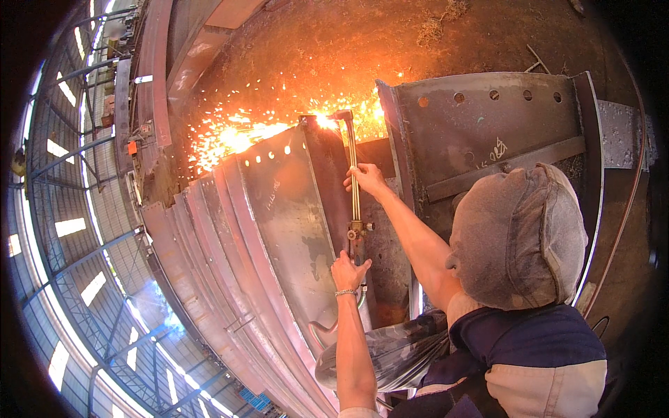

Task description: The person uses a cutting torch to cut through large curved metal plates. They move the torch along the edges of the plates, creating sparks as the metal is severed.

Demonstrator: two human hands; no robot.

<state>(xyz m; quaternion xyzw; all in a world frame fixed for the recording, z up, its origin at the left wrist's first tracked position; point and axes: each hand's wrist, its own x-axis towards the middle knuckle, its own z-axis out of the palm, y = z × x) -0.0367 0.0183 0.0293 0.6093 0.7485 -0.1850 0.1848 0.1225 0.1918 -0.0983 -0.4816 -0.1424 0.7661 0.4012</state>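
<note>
A person in a grey cap [519,240] is crouching right of a torch [354,198], the left hand [348,272] gripping its handle, the right hand [366,179] clasping its tubes farther up. Left of the torch, steel plates [275,202] are standing in a row; right of it, a holed beam [498,129] is resting. Beyond its tip, sparks [237,139] are spraying leftward. Far left of it, a roof [90,237] is stretching.

2 hands [346,274] gripping, 1 ahead; forearms [355,355] bare.
</note>
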